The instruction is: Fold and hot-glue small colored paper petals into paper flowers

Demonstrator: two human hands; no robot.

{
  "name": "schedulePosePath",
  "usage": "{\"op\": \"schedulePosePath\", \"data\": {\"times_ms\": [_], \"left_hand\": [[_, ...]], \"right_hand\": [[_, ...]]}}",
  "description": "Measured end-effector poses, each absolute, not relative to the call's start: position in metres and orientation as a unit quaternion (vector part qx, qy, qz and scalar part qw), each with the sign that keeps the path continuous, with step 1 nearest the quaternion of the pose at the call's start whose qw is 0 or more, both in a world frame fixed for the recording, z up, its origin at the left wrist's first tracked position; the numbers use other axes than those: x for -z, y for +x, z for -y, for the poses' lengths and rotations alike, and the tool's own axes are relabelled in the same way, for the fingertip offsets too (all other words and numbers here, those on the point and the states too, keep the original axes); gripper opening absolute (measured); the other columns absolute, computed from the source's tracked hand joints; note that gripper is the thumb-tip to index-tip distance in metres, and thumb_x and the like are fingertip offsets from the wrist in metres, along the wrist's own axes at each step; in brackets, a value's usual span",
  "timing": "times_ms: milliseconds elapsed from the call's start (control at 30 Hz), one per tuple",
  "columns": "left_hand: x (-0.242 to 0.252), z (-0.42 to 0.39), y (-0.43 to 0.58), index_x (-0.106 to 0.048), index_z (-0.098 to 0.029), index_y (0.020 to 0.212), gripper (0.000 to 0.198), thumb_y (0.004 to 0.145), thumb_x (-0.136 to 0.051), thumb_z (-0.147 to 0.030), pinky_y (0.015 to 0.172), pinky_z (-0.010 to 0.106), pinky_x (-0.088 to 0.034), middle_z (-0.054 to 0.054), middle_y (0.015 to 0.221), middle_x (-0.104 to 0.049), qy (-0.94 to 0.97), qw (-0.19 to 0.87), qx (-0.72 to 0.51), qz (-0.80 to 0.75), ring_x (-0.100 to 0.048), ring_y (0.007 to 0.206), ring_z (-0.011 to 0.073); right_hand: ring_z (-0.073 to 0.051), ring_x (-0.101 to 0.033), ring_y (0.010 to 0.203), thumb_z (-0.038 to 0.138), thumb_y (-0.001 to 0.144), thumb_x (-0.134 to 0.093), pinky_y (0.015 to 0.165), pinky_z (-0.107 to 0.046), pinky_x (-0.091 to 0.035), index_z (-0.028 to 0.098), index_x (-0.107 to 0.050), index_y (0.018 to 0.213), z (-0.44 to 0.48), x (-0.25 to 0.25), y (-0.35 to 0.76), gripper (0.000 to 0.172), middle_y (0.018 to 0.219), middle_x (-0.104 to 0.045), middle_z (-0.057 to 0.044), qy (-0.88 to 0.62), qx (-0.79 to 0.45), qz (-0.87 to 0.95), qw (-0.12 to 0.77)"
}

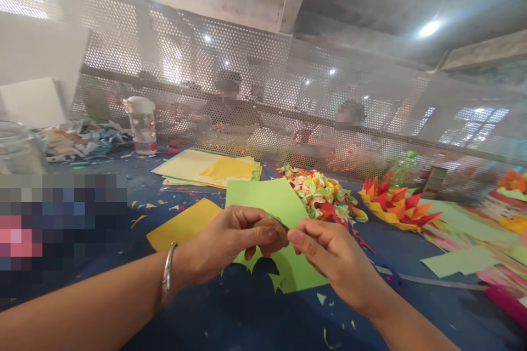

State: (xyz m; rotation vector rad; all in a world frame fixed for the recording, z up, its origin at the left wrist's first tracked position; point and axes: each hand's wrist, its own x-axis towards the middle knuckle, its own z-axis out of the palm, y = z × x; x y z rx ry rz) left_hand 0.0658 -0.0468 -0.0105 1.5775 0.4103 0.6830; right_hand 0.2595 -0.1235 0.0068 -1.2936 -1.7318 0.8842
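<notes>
From my remote seat, the widest thing I see is the blue table (255, 318), littered with paper snippets, and I take the green sheet (267, 197) lying flat at its middle as my marker. Beyond the green sheet rises one perforated screen (185, 55), with two people dimly visible behind it. Just behind and left of the green sheet lies one stack of yellow sheets (197, 167), several deep, though I cannot count them exactly. A single yellow sheet (181, 227) touches its left edge. To the right of the green sheet are one heap of folded paper flowers (321, 192) and, further right, one cluster of orange and red spiked pieces (395, 205). Far behind it to the left stands one lidded cup (140, 123). Both of the person's hands meet just above the green sheet. The left hand (224, 244), with one bracelet (168, 279) on its wrist, and the right hand (333, 260) each press thumb against forefinger on one small tan piece (269, 223). I cannot tell what it is. I judge the pinch from both sides is for fine fingertip control, and working over the sheet would let scraps drop onto it.
</notes>
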Motion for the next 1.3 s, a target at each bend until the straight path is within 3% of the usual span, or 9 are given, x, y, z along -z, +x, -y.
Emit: {"op": "schedulePosePath", "data": {"times_ms": [333,700,1067,1300], "left_hand": [[0.011,0.047,0.065,-0.068,-0.017,0.076,0.021,0.085,-0.062,-0.035,0.051,0.02,-0.028,-0.002,0.066,-0.054,0.698,0.628,-0.297,-0.174,-0.041,0.059,0.0089],[0.012,0.044,0.063,-0.071,-0.015,0.084,0.017,0.084,-0.062,-0.029,0.047,0.02,-0.026,-0.001,0.066,-0.057,0.715,0.607,-0.297,-0.177,-0.044,0.058,0.0085],[0.012,0.05,0.064,-0.07,-0.014,0.079,0.015,0.085,-0.061,-0.025,0.05,0.017,-0.032,-0.002,0.068,-0.06,0.681,0.651,-0.29,-0.172,-0.05,0.061,0.0076],[0.017,0.054,0.069,-0.068,-0.014,0.076,0.023,0.084,-0.065,-0.035,0.053,0.019,-0.037,0.0,0.068,-0.062,0.658,0.671,-0.292,-0.179,-0.058,0.067,0.0116]], "right_hand": [[-0.008,-0.019,0.046,0.051,0.092,-0.054,0.041,-0.027,-0.015,0.021,-0.049,0.067,0.122,-0.005,0.262,0.039,0.053,-0.023,0.01,-0.519,-0.336,0.687,0.38],[-0.011,-0.027,0.054,0.053,0.093,-0.05,0.047,-0.026,-0.023,0.021,-0.043,0.064,0.123,-0.008,0.261,0.044,0.06,-0.028,0.006,-0.531,-0.296,0.711,0.354],[-0.008,-0.021,0.045,0.056,0.092,-0.051,0.041,-0.027,-0.016,0.021,-0.045,0.066,0.122,-0.002,0.263,0.044,0.052,-0.023,0.01,-0.521,-0.358,0.68,0.371],[-0.008,-0.022,0.045,0.056,0.093,-0.051,0.04,-0.027,-0.016,0.021,-0.046,0.066,0.121,0.0,0.264,0.044,0.052,-0.024,0.009,-0.514,-0.361,0.682,0.375]]}}
